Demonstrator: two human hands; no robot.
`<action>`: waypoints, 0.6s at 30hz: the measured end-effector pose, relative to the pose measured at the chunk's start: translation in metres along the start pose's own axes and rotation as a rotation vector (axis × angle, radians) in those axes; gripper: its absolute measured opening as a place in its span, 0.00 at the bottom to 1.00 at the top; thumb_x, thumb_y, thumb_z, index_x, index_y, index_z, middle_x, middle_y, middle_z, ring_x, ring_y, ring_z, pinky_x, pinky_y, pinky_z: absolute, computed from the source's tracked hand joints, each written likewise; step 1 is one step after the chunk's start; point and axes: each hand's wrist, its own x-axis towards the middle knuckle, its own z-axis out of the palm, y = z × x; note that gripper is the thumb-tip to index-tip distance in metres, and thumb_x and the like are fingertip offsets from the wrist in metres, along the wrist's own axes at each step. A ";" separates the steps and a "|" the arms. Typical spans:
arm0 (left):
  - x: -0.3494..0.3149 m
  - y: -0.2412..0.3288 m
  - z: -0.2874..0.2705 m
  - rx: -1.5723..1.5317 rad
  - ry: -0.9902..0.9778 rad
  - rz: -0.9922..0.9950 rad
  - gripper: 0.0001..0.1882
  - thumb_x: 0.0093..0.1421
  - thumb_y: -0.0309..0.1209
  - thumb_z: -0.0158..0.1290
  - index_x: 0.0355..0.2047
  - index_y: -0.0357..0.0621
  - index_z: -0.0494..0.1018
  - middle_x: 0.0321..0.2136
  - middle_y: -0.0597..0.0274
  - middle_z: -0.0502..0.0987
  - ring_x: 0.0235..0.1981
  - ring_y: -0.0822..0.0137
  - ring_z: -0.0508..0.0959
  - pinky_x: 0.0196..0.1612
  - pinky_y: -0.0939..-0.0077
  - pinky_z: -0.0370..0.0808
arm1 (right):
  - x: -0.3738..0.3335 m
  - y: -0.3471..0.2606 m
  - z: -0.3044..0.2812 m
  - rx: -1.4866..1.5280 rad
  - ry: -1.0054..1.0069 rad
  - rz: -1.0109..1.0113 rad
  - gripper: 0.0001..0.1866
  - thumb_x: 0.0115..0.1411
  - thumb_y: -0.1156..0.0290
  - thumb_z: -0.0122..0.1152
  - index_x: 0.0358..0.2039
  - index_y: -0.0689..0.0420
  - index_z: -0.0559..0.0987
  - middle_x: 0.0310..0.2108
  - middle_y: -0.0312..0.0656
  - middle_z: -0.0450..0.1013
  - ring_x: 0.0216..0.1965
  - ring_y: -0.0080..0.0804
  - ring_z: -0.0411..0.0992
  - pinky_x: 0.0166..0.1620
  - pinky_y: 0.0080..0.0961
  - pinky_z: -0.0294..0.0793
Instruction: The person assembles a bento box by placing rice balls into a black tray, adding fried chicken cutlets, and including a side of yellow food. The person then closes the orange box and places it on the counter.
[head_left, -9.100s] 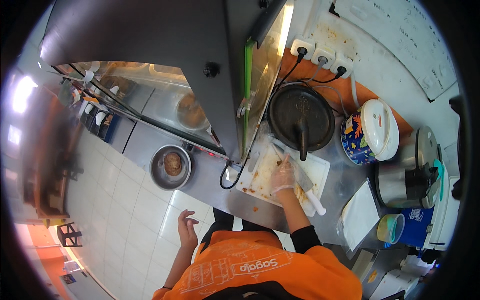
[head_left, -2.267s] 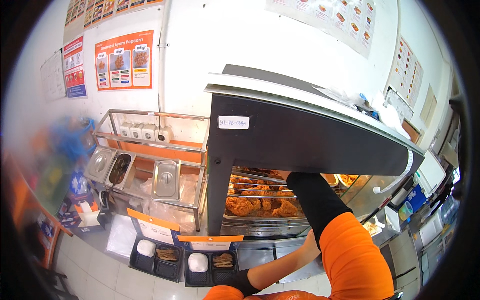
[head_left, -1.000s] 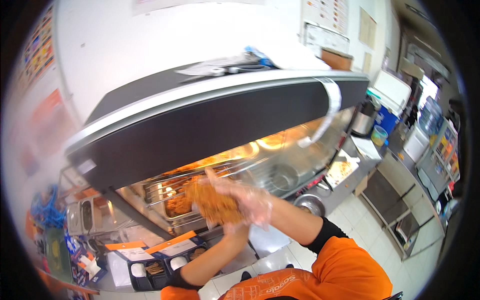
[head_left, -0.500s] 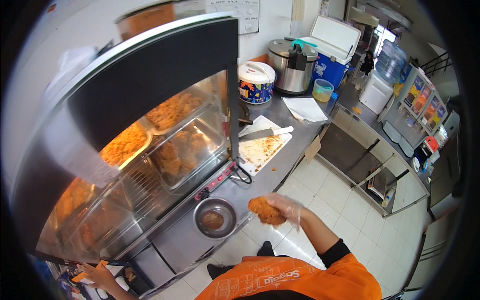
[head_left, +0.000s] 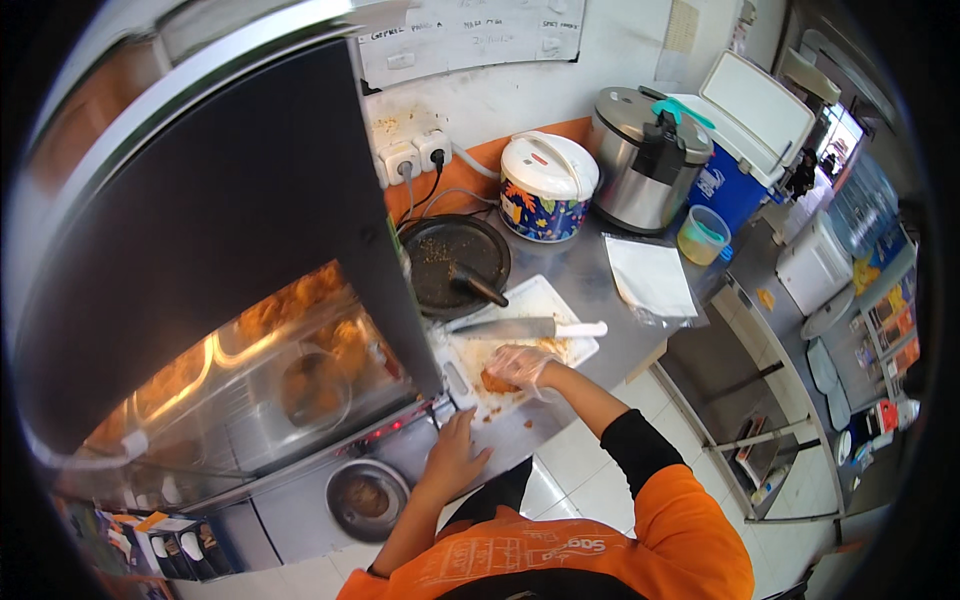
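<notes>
The dark-fronted heated cabinet [head_left: 210, 240] takes up the left of the scene, so the work on the steel counter [head_left: 580, 275] beside it is best kept clear of its near corner. The white cutting board [head_left: 525, 300] should sit flat and steady, and its loose crumbs could let food slide. Across its far half lies the knife [head_left: 520, 328], handle to the right; fingers do best well off the blade. The right hand [head_left: 520, 368], in a clear glove, curls over the fried piece [head_left: 492, 383], which is on the board's near left part; a firm, even grip from above should spare the crust. The bare left hand [head_left: 457, 450] has its fingers spread near the board's near left corner, holding nothing; whether it touches the counter I cannot tell. Being ungloved, it is better kept off the food. As for writing, the whiteboard [head_left: 470, 45] on the far wall bears handwritten capitals, the orange shirt [head_left: 540, 555] pale lettering and drawings, and the blue cooler box [head_left: 735, 195] light print.
</notes>
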 end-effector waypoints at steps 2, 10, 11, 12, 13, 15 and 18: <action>0.059 -0.006 0.025 0.172 0.084 -0.016 0.45 0.50 0.41 0.65 0.64 0.39 0.57 0.58 0.43 0.65 0.61 0.45 0.64 0.62 0.55 0.62 | 0.019 0.002 -0.024 -0.302 -0.138 -0.089 0.29 0.67 0.44 0.41 0.45 0.56 0.78 0.47 0.55 0.75 0.45 0.51 0.74 0.53 0.41 0.72; 0.162 -0.021 0.078 0.225 0.144 -0.095 0.43 0.43 0.42 0.68 0.58 0.40 0.63 0.53 0.54 0.68 0.54 0.53 0.66 0.52 0.56 0.63 | 0.019 0.034 -0.071 -0.271 -0.171 0.129 0.28 0.67 0.46 0.39 0.52 0.55 0.74 0.49 0.55 0.75 0.43 0.53 0.77 0.48 0.47 0.75; 0.166 -0.018 0.077 0.269 0.116 -0.108 0.43 0.42 0.42 0.69 0.57 0.40 0.64 0.52 0.55 0.68 0.53 0.53 0.67 0.52 0.56 0.63 | 0.017 0.038 -0.074 -0.390 -0.189 0.075 0.26 0.66 0.48 0.41 0.52 0.54 0.74 0.51 0.53 0.74 0.45 0.52 0.76 0.49 0.47 0.75; 0.167 -0.016 0.074 0.301 0.102 -0.099 0.43 0.41 0.43 0.69 0.55 0.40 0.65 0.50 0.56 0.69 0.52 0.54 0.67 0.52 0.56 0.63 | 0.014 0.042 -0.079 -0.512 -0.238 0.032 0.25 0.65 0.50 0.43 0.53 0.53 0.74 0.53 0.51 0.73 0.48 0.51 0.75 0.50 0.47 0.75; 0.166 -0.013 0.072 0.326 0.049 -0.167 0.43 0.40 0.44 0.70 0.55 0.40 0.66 0.49 0.56 0.70 0.52 0.54 0.68 0.51 0.56 0.63 | 0.011 0.045 -0.083 -0.639 -0.269 -0.069 0.23 0.64 0.52 0.45 0.53 0.52 0.74 0.55 0.50 0.72 0.50 0.50 0.75 0.50 0.47 0.75; 0.160 -0.009 0.068 0.377 0.002 -0.253 0.44 0.39 0.45 0.71 0.54 0.41 0.66 0.46 0.55 0.72 0.52 0.53 0.69 0.51 0.54 0.64 | 0.009 0.047 -0.085 -0.550 -0.117 -0.152 0.22 0.62 0.56 0.48 0.55 0.50 0.73 0.57 0.47 0.71 0.55 0.50 0.71 0.54 0.49 0.73; 0.142 -0.004 0.075 0.373 0.108 -0.363 0.43 0.39 0.44 0.70 0.54 0.41 0.66 0.47 0.56 0.72 0.51 0.53 0.70 0.50 0.55 0.65 | 0.017 0.042 -0.076 -0.619 0.073 -0.446 0.25 0.62 0.58 0.51 0.59 0.49 0.70 0.60 0.45 0.67 0.61 0.47 0.64 0.58 0.52 0.68</action>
